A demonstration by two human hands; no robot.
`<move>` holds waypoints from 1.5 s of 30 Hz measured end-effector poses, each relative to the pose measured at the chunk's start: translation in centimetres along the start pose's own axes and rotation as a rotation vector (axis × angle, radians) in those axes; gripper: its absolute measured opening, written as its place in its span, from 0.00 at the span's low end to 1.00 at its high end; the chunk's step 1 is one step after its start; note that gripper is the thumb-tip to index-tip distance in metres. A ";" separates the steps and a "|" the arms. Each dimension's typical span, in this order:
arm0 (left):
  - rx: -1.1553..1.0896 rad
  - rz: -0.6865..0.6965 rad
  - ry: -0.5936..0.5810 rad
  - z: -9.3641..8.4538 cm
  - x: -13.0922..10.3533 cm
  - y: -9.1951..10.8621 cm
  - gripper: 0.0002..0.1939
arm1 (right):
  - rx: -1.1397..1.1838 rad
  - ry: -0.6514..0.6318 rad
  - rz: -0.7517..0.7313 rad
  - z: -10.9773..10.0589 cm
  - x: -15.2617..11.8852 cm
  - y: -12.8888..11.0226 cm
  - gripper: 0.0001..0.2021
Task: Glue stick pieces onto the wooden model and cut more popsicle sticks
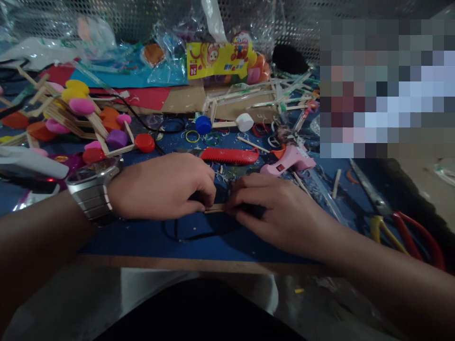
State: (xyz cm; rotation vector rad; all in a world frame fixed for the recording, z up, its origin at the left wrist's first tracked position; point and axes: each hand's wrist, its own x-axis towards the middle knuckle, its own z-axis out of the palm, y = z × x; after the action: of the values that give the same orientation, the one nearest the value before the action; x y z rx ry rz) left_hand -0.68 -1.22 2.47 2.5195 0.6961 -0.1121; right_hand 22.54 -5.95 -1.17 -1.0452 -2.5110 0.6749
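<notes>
Between my hands, low over the blue tabletop point(142, 241), lies a short thin wooden stick point(215, 208). My left hand point(167, 187), with a metal watch point(94, 187) at the wrist, pinches its left end. My right hand point(273, 203) has its fingers closed on the other end, which they hide. Just beyond my fingers rests a red-handled utility knife point(229, 156). A pink glue gun point(289, 161) lies behind my right hand. Farther back, a blue cap point(204, 125) and a white cap point(245, 122) are joined by wooden sticks point(224, 124).
Stick pieces with colourful caps point(81, 106) are heaped at the left. Scissors point(380, 203) lie at the right. Behind stand a yellow-labelled plastic bag point(218, 60), cardboard point(185, 98) and bundled sticks point(249, 94). A black cord point(177, 232) loops near the table's front edge point(177, 263).
</notes>
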 end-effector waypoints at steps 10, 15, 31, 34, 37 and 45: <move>0.017 -0.068 0.038 0.0 -0.2 -0.1 0.08 | -0.003 0.022 -0.002 0.1 0.0 -0.2 0.09; 0.029 -0.075 0.041 0.0 -0.2 -0.1 0.07 | 0.001 0.023 0.008 0.2 0.0 -0.2 0.08; 0.024 -0.036 0.044 0.2 -0.1 -0.3 0.08 | -0.002 0.022 -0.004 0.3 -0.1 -0.1 0.08; 0.029 -0.036 0.034 0.1 -0.1 -0.3 0.08 | -0.008 0.022 -0.009 0.3 -0.1 -0.2 0.08; 0.019 -0.045 0.030 0.0 -0.1 -0.3 0.08 | -0.009 0.024 -0.010 0.2 -0.1 -0.2 0.08; 0.017 -0.069 0.029 -0.1 -0.1 -0.2 0.09 | 0.003 0.026 0.008 0.3 -0.1 -0.2 0.08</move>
State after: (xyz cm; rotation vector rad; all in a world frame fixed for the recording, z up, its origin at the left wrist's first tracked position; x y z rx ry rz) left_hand -0.89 -1.04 2.52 2.5186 0.7965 -0.1069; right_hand 22.38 -6.27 -1.31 -1.0564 -2.4842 0.6628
